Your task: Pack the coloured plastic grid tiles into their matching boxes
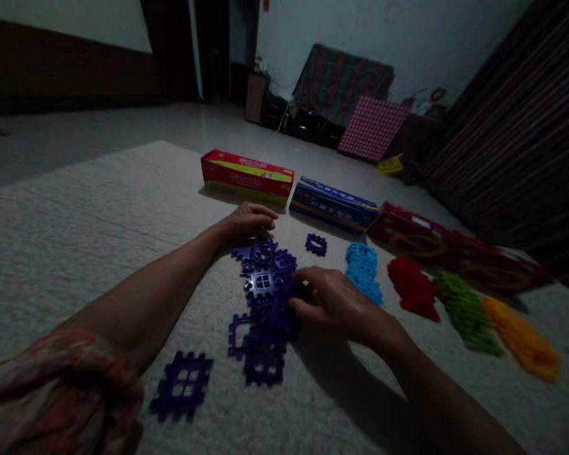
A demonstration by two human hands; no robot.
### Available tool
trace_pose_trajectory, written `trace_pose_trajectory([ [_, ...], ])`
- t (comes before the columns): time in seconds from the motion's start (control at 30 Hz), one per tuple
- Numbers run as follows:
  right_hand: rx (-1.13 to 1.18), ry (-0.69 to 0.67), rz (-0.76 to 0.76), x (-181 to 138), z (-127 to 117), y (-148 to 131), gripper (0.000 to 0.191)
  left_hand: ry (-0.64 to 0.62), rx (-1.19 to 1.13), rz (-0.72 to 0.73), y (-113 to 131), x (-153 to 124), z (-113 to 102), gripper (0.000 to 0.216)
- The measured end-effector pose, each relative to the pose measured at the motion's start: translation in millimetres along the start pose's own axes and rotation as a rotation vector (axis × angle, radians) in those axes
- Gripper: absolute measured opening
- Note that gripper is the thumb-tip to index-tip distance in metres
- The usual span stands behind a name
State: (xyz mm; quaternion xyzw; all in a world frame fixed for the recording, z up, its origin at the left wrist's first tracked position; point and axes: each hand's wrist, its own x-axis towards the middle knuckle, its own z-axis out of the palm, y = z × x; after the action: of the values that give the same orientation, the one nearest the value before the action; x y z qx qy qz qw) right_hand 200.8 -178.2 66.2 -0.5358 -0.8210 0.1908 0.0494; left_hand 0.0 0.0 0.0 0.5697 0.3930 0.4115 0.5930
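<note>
At frame centre, sideways pressure from the right hand (pixel 336 298), fingers parted, may scatter the loosely heaped purple pieces (pixel 260 284); the left hand's (pixel 248 221) grip cannot be determined.

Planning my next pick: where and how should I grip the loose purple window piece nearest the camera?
Probably pinch the purple window piece by its toothed right edge, coming from the right: it lies flat, with the sleeve to its left.
</note>
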Motion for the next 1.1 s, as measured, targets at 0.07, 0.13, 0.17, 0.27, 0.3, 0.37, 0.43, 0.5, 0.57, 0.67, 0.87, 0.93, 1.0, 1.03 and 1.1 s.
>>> trace_pose_trajectory([
  [0.07,0.038,-0.022,-0.013,-1,-3,-2,0.014,0.017,0.036,-0.006,0,1,0,0.023],
  [0.13,0.054,-0.019,-0.016,-1,-5,-2,0.017,0.012,0.057,-0.019,0,1,0,0.023],
  [0.17,0.055,-0.006,-0.013,-1,-5,0,0.019,0.004,0.069,-0.031,0,1,0,0.024],
  [0.27,0.026,0.066,0.011,5,-5,9,0.025,-0.064,0.047,-0.054,-2,1,1,0.023],
  [0.3,0.018,0.098,0.021,7,-4,14,0.027,-0.097,0.024,-0.049,-2,1,2,0.022],
  [0.37,0.016,0.15,0.044,12,-2,24,0.028,-0.166,-0.027,-0.034,-3,-1,3,0.021],
  [0.43,0.012,0.163,0.071,16,0,33,0.03,-0.23,-0.073,-0.035,-4,-4,2,0.023],
  [0.5,-0.034,0.137,0.107,17,1,38,0.03,-0.281,-0.118,-0.071,-4,-7,-1,0.029],
  [0.57,-0.113,0.137,0.14,17,2,39,0.028,-0.313,-0.151,-0.117,-4,-10,-4,0.034],
  [0.67,-0.187,0.157,0.115,13,2,39,0.026,-0.329,-0.181,-0.16,-1,-10,-8,0.033],
  [0.87,-0.178,0.049,-0.037,9,1,38,0.025,-0.232,-0.244,-0.158,-3,-13,-8,0.035],
  [0.93,-0.182,0.048,-0.031,10,1,37,0.021,-0.167,-0.283,-0.12,-6,-17,-7,0.04],
  [1.0,-0.159,0.045,-0.02,9,1,37,0.02,-0.149,-0.29,-0.101,-9,-20,-7,0.043],
  [1.03,-0.143,0.048,-0.016,9,1,38,0.021,-0.156,-0.281,-0.102,-9,-20,-8,0.045],
  [1.1,-0.105,0.067,-0.017,9,1,41,0.024,-0.178,-0.271,-0.106,-10,-19,-8,0.045],
])
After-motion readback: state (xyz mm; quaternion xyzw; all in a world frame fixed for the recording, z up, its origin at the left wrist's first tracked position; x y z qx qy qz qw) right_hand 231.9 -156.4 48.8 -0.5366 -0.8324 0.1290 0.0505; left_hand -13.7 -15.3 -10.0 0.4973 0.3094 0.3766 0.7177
